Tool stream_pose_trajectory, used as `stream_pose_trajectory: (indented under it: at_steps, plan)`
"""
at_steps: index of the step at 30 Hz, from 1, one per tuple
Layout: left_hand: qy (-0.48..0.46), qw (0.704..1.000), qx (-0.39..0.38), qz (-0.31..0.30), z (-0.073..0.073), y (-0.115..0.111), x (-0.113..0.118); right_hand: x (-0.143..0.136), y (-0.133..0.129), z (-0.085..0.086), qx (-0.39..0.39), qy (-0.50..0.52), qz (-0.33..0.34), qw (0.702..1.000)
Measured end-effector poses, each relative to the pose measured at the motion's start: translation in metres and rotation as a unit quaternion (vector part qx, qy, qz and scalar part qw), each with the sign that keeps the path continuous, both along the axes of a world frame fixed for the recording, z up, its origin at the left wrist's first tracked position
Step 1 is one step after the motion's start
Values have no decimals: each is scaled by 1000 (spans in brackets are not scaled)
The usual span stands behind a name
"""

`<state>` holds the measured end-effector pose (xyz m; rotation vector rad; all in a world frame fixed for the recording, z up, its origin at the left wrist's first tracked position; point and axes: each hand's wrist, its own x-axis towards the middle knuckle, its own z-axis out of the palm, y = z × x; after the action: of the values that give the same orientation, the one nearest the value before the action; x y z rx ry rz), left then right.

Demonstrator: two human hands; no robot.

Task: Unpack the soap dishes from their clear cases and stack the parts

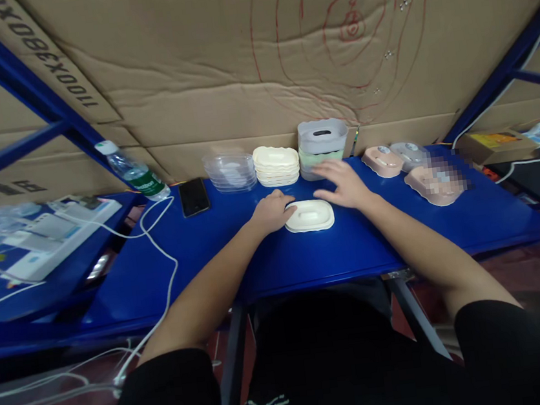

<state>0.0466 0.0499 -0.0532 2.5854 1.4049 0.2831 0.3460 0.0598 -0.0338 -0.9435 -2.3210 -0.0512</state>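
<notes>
A cream oval plastic tray (309,216) with a raised middle lies on the blue table in front of me. At its left end is my left hand (272,212), with the thumb on the rim and the fingers along the far side. My right hand (342,183) is open beyond the tray's right end, thumb and fingers apart and holding nothing. Its fingers reach in front of a stack of pale green containers (322,153) topped by a grey one (322,137). Left of that stand a stack of cream trays (276,165) and a stack of clear plastic trays (231,172).
Pink packaged boxes (382,161) and a clear-grey one (409,155) sit at the right, one partly pixelated. A phone (194,197), a water bottle (136,172) and a white cable (160,241) are at the left. Cardboard (186,62) walls the back.
</notes>
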Motion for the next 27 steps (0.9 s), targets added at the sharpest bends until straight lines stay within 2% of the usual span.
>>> stream_pose_trajectory:
  at_steps: [5,9,14,17,19,21,23,27]
  plan:
    - [20,1000,-19,0,4,-2,1,12,31,41,94,43,-128,986]
    - [14,1000,-22,8,7,-5,1,9,54,58,79,5,-185,980]
    - [-46,999,-11,-23,6,-5,0,4,77,63,-7,30,-195,980]
    - [-81,996,0,-44,4,-5,0,8,93,67,-79,110,-153,979]
    - [-105,993,21,-56,2,-4,0,11,100,73,-92,155,-118,977]
    - [-129,988,52,-69,1,-3,0,12,98,82,-61,181,-107,976]
    - [-150,981,96,-78,2,-2,-1,8,85,91,-15,191,-116,975]
    - [-157,958,231,-71,9,-3,-4,-5,30,104,27,185,-97,978]
